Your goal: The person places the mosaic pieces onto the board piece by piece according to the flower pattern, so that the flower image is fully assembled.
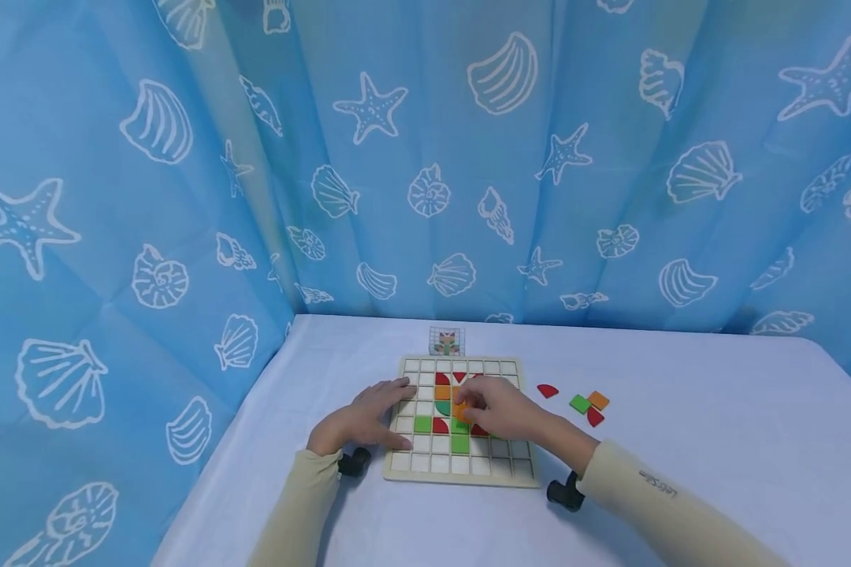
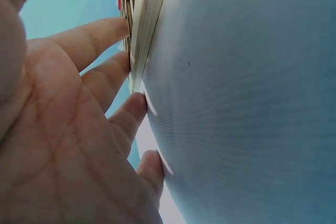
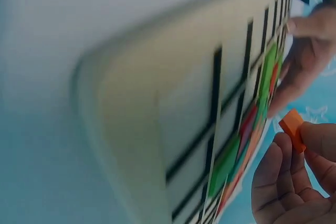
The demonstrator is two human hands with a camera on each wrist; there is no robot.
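Note:
A square wooden grid board lies on the table, with red, orange, green and teal tiles in its middle cells. My right hand is over the board's middle and pinches an orange tile between thumb and fingers. In the right wrist view the tile is tilted and apart from the board. At the board's left side, my left hand rests with fingers spread and fairly straight. Its fingertips touch the board's edge and the tabletop in the left wrist view. The right hand hides part of the tile pattern.
Right of the board lie a red quarter-circle tile, a green square tile, an orange square tile and another red tile. A small pattern card lies behind the board. A blue curtain hangs beyond the white table.

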